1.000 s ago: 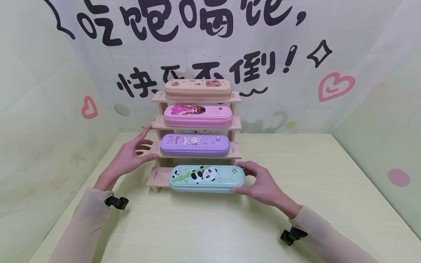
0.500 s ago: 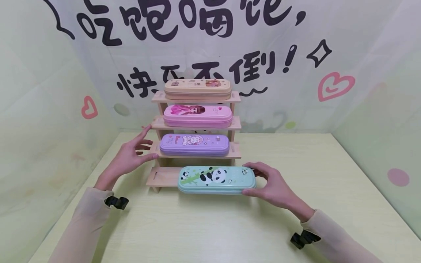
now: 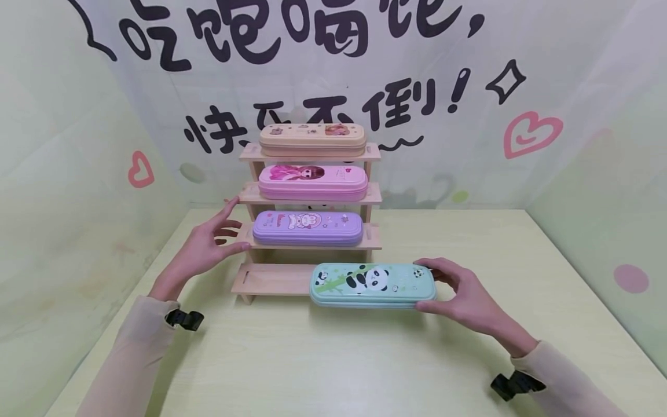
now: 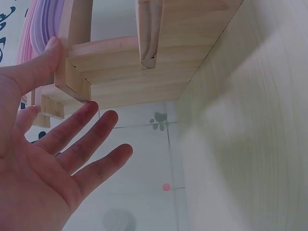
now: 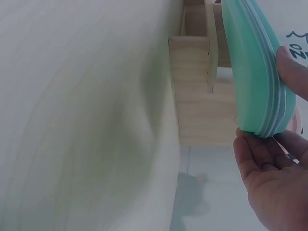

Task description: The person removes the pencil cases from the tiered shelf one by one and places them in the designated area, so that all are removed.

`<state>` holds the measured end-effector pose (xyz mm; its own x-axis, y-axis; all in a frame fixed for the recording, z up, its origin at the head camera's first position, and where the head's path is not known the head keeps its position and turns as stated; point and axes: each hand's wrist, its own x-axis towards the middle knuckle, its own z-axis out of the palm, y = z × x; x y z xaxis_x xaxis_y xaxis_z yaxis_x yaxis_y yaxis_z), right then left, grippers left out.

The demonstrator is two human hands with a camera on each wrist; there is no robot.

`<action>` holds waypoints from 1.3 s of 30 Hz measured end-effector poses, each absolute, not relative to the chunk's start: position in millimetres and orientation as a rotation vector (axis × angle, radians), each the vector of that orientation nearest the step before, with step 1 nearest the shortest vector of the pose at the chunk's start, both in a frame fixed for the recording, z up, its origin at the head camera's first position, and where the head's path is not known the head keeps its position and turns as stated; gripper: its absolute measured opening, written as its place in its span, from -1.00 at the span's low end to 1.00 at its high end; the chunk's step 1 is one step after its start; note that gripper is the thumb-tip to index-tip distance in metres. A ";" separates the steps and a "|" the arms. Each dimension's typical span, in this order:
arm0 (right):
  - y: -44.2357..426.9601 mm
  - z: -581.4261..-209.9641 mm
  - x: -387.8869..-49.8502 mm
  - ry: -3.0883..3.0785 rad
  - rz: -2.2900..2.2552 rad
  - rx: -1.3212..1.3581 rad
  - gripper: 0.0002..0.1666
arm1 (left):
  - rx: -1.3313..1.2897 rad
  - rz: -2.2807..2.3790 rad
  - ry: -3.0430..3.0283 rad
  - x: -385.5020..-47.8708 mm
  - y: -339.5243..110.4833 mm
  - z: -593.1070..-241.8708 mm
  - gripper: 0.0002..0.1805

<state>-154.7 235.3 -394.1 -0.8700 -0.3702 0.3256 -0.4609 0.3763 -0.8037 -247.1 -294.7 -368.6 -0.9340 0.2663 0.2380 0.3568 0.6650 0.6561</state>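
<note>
A mint-green pencil case (image 3: pixel 372 286) with a panda print is pinched at its right end by my right hand (image 3: pixel 469 298), thumb in front and fingers behind. It is held off the table, its left end overlapping the bottom step of a wooden tiered rack (image 3: pixel 273 280) in the head view. My left hand (image 3: pixel 205 249) touches the rack's left side, thumb tip at the second step and index finger at the third; the other fingers (image 4: pixel 79 139) are spread and hold nothing. Purple (image 3: pixel 307 227), pink (image 3: pixel 312 183) and peach (image 3: pixel 312 140) pencil cases lie on the upper steps, one on each.
The rack stands toward the back of a pale wood-grain table (image 3: pixel 323 359). Behind it hangs a printed backdrop (image 3: pixel 448 145) with black lettering and hearts. Light patterned walls close off the left and right. Each wrist carries a small black strap device (image 3: pixel 184 320).
My right hand has moved right with the mint pencil case, baring more of the bottom step. The left hand stays at the rack's left side.
</note>
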 end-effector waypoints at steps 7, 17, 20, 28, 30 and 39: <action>259.1 -389.0 -153.9 -2.524 1.486 0.790 -0.17 | -0.510 -1.140 -2.746 -247.3 -295.6 -369.6 0.18; 302.1 -387.8 -151.5 -2.545 1.443 0.774 -0.15 | -0.525 -1.147 -2.728 -247.9 -294.2 -370.2 0.17; 314.3 -387.3 -150.9 -2.541 1.425 0.755 -0.14 | -0.526 -1.143 -2.731 -248.2 -294.2 -370.1 0.18; 341.1 -390.0 -152.7 -2.584 1.415 0.643 -0.14 | -0.525 -1.133 -2.733 -247.7 -294.5 -370.0 0.18; 347.7 -391.0 -155.0 -2.595 1.412 0.633 -0.14 | -0.528 -1.132 -2.730 -247.6 -294.4 -370.0 0.18; 373.2 -393.6 -174.3 -2.666 1.395 0.626 -0.17 | -0.522 -1.138 -2.732 -246.2 -293.9 -369.9 0.18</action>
